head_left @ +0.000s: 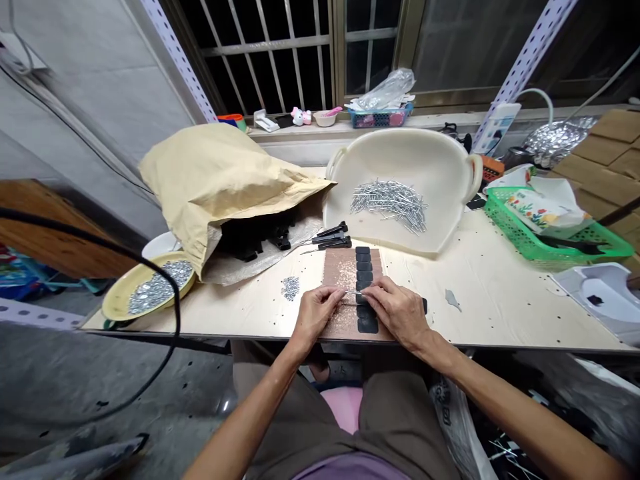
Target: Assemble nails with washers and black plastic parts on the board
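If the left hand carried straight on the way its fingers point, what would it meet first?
The left hand points right, along the thin metal pin it pinches; it would likely meet the right hand first, whose fingertips hold the same pin, though depth is unclear.

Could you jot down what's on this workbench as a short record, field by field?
left hand: pinches one end of a thin metal pin
right hand: pinches the pin's other end, over a row of black pads
under the hands: brown board
white tray: pile of metal pins
yellow plate: small silvery parts
paper bag: lies open, black parts spilling out
green basket: right side
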`<state>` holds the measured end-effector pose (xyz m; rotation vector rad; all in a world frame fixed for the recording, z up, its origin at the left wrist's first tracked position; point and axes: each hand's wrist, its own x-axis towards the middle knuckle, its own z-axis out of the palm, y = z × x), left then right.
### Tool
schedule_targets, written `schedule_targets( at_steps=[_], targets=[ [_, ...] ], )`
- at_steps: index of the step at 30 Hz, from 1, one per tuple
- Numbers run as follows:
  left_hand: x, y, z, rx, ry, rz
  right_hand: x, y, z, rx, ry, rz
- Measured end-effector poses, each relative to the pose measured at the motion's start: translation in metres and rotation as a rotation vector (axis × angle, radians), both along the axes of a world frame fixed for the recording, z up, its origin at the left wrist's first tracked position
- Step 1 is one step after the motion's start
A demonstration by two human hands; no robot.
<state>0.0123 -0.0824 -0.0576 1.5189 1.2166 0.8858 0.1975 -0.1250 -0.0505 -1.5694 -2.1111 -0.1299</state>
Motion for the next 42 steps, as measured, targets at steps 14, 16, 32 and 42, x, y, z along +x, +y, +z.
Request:
schedule_targets(
  at_steps=[14, 16, 32, 42],
  targets=[
    [-0.011, 0.014, 0.008, 0.185, 0.148, -0.271, 0.008, -0.007, 0.005, 0.101, -0.193, 0.058],
    [-0.009, 0.012, 0.007, 0.085, 0.108, -0.232, 0.006, -0.006, 0.003, 0.105, -0.157, 0.017],
    [-0.002, 0.001, 0.012, 0.222, 0.166, -0.081, -0.006, -0.011, 0.002, -0.02, 0.023, -0.049],
    [0.008, -0.004, 0.021, 0.259, 0.181, -0.105, -0.003, -0.01, 0.006, -0.016, 0.078, -0.116]
  ],
)
